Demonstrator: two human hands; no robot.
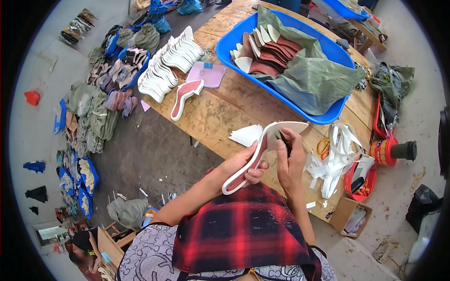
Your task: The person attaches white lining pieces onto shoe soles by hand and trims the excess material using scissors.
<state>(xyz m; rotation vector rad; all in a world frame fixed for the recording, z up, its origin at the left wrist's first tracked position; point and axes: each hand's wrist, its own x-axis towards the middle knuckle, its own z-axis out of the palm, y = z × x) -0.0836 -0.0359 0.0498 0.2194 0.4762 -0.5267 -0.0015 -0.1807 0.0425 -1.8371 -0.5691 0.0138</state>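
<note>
My left hand (242, 165) is wrapped round the narrow part of a curved shoe-sole piece (257, 154), white-edged with a dark red face. Near the piece's wide upper end, my right hand (291, 158) is closed on a small dark tool (284, 140), mostly hidden by the fingers. Beyond my hands lies a small stack of white pieces (247, 135) on the wooden table (220, 117). Another red and white sole piece (185, 96) rests farther left, beside a pink sheet (206, 75) and a long row of white curved pieces (171, 58).
A blue tub (328, 121) with red and white pieces and green cloth stands at the back. White strips (333, 157), orange-handled scissors (323, 148), a red container (383, 151) and an open cardboard box (344, 215) are at the right. Another person (84, 248) is at the lower left.
</note>
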